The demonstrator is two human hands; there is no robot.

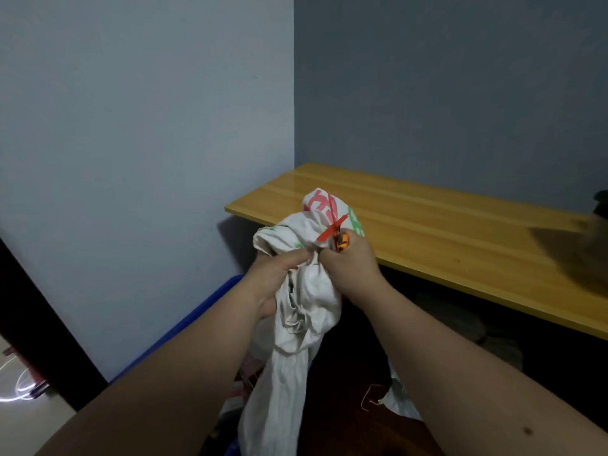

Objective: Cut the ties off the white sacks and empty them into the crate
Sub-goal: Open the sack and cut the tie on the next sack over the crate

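Observation:
A white sack [302, 311] with red and green print hangs in front of me, its neck bunched and bound by a red tie [332, 227]. My left hand [279, 274] grips the sack just below the neck. My right hand [352, 268] holds a small orange cutter [342, 240] against the tie at the neck. The blue crate [197, 317] sits below, under my left forearm; only part of its rim shows. The sack's lower part drapes down toward it.
A wooden tabletop [444, 225] runs along the grey wall to the right, with a dark object [600, 202] at its far right edge. Another white sack [399, 396] with a loose string lies on the dark floor under the table. A dark doorway [39, 324] is at the left.

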